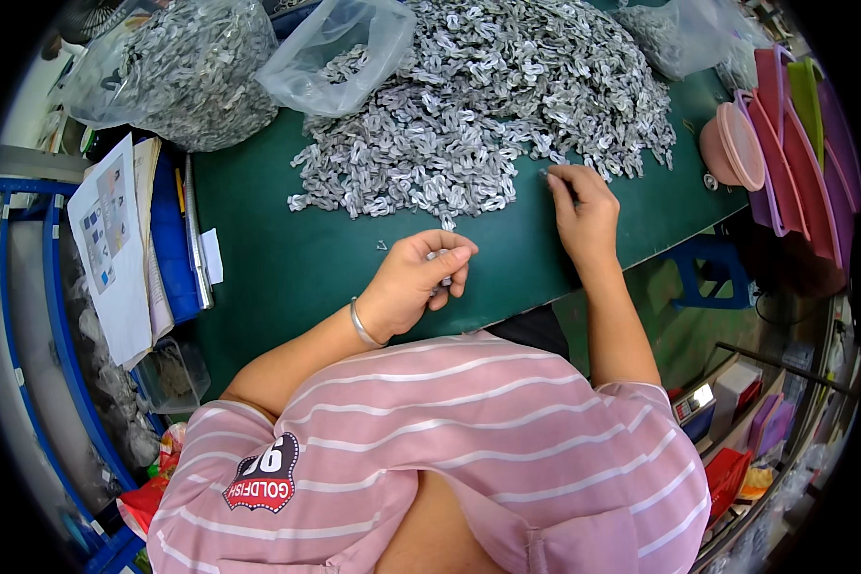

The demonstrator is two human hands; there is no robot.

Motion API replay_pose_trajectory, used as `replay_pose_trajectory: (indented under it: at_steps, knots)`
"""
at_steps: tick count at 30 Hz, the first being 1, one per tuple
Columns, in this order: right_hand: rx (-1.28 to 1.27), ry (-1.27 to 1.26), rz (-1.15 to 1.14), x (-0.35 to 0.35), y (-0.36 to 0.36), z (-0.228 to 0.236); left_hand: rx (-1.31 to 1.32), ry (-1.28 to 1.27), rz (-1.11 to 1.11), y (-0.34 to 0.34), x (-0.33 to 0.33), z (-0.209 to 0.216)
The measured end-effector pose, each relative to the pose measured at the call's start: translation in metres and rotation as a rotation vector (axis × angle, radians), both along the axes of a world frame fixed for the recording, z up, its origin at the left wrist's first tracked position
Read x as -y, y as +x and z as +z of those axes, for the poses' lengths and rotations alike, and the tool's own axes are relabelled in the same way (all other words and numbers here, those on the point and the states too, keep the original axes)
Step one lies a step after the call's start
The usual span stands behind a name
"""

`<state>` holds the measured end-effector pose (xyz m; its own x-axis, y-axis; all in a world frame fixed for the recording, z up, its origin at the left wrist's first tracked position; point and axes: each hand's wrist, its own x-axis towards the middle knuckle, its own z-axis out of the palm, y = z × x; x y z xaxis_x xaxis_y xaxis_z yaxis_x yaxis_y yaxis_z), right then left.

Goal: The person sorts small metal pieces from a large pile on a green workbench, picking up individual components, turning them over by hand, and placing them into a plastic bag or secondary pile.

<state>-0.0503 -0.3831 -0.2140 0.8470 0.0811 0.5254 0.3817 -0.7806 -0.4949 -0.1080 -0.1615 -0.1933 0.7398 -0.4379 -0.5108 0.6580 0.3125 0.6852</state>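
Note:
A wide heap of small grey looped metal-looking pieces [421,153] covers the far half of the green table [258,258]. My left hand [419,273], with a silver bangle at the wrist, is curled around several of these grey pieces just in front of the heap. To its right, my right hand [584,212] pinches at the heap's near right edge. A small dark bit shows at those fingertips, too small to make out fully. One tiny loose piece [382,245] lies on the table beside my left hand.
Clear plastic bags of the same pieces [191,77] stand at the far left, with an opened bag [340,57] beside them. Papers [115,230] and a blue folder [177,230] lie left. Pink tub [732,145] and coloured trays [794,143] stand right; a blue stool [710,273] is below.

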Motion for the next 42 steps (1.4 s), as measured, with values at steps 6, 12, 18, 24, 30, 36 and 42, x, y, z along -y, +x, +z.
replay_pose_trajectory:
  at_steps: [6, 12, 18, 24, 30, 36, 42]
  knots:
    - [-0.914, 1.401, 0.314, -0.032, -0.04, 0.004, 0.262, 0.198, 0.072, 0.0, 0.003, 0.005]
    - [-0.895, 1.432, 0.502, -0.04, -0.049, -0.011, 0.622, 0.324, 0.134, 0.001, 0.004, -0.004]
    - [-0.622, 1.283, 0.444, -0.048, -0.052, -0.003, 0.47, 0.33, 0.125, 0.001, 0.0, 0.003]
    - [-0.367, 1.097, 0.463, -0.056, -0.06, 0.01, 0.118, -0.02, 0.11, 0.001, 0.003, -0.007]
    - [-0.27, 0.662, 0.589, -0.052, -0.053, 0.017, -0.162, -0.219, 0.101, 0.001, -0.001, -0.007]
    - [-0.067, 0.03, -0.197, 0.011, -0.007, -0.002, -0.087, -0.179, 0.066, 0.0, -0.003, -0.01]
    - [-0.029, 0.057, -0.198, 0.028, -0.002, -0.011, -0.054, -0.145, 0.055, 0.0, 0.001, -0.008]
